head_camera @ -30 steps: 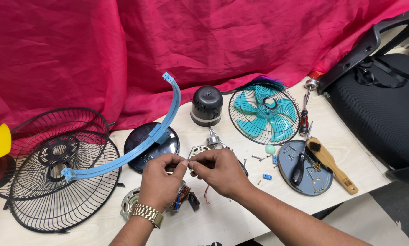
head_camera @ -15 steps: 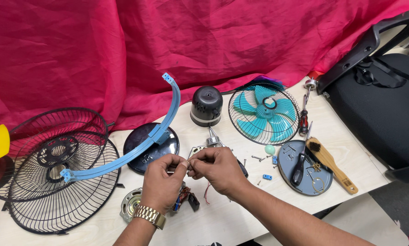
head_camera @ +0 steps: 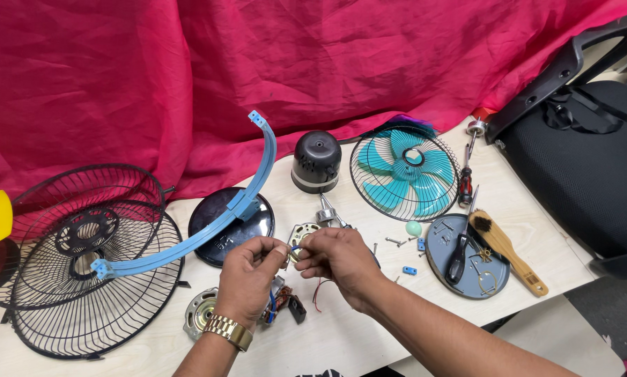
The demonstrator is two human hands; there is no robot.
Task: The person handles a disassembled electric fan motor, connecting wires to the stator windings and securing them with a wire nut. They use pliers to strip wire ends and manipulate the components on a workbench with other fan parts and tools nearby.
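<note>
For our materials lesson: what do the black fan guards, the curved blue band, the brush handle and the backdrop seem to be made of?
Black fan guards: thin wire rods, probably painted steel, matte black.
Curved blue band: looks like moulded plastic, smooth, with clip ends.
Brush handle: pale wood, grain-like tan surface.
Backdrop: red cloth, shown by soft folds and creases.

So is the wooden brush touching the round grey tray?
Touching. The head view shows the wooden brush lying with its bristle end over the right rim of the round grey tray, handle resting on the table.
</note>
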